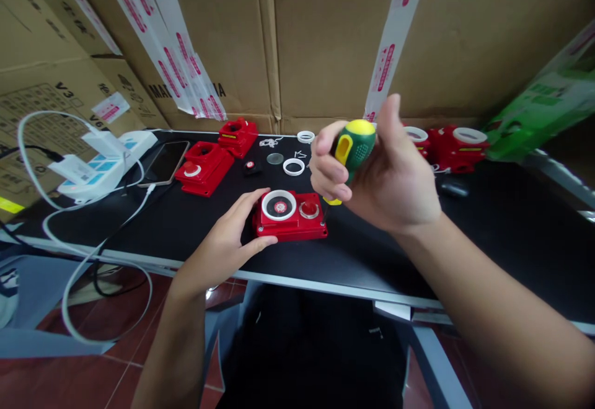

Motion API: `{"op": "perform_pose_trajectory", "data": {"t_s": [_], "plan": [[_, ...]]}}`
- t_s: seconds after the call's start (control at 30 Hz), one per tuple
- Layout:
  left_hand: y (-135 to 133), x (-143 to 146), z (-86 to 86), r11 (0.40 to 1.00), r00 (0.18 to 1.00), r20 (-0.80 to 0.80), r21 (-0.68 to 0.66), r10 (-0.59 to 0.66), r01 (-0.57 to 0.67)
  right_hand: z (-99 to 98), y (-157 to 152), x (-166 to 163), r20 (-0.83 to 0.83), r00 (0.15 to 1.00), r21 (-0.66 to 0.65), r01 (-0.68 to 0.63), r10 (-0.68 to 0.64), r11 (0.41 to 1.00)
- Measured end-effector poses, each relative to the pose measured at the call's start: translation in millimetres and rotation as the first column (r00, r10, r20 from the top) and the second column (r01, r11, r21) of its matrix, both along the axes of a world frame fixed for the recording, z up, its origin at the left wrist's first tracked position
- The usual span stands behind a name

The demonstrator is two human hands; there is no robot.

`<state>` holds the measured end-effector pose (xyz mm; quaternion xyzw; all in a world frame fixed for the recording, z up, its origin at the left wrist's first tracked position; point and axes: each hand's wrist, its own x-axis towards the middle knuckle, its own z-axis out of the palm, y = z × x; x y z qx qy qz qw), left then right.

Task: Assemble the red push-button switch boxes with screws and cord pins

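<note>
A red plastic housing (290,232) lies on the black tabletop in front of me. It has a white ring around a dark round window on its left and a red knob (308,209) on its right. My left hand (225,235) grips the housing's left end between thumb and fingers. Closed around the green and yellow handle of a screwdriver (359,149) is my right hand (395,189). The screwdriver's shaft points down toward the housing's right front corner, beside a screw there. Whether its tip touches the screw, I cannot tell.
Behind lie a white ring (294,167), small screws (300,155), a clear disc (275,158) and a small black part (251,167). Other red housings (204,170) stand left and right. A phone (166,162) and cabled power strip (106,170) sit left; cardboard boxes (320,43) form the back.
</note>
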<state>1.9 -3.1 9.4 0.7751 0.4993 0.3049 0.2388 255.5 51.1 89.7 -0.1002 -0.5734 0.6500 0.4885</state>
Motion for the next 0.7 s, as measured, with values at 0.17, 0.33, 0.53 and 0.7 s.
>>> {"op": "perform_pose_trajectory", "data": {"t_s": [0.17,0.33,0.53,0.7], "plan": [[0.4,-0.3,0.0,1.0,1.0,-0.004,0.0,0.001,-0.001,-5.8,-0.4,-2.3,0.0,0.991,0.039,0.133,-0.134,0.99],[0.1,-0.6,0.3,1.0,1.0,-0.01,0.005,0.002,-0.002,-5.0,-0.8,0.4,-0.031,0.974,0.022,0.224,-0.223,0.974],[0.7,-1.2,-3.2,0.999,1.0,-0.021,0.033,0.009,-0.008,-4.2,1.6,-0.1,0.049,0.999,-0.006,-0.018,0.018,1.0],[1.3,-1.5,-2.7,1.0,1.0,-0.018,0.021,0.004,-0.004,-6.8,0.4,-0.8,0.0,0.998,0.019,0.065,-0.065,0.998]]}}
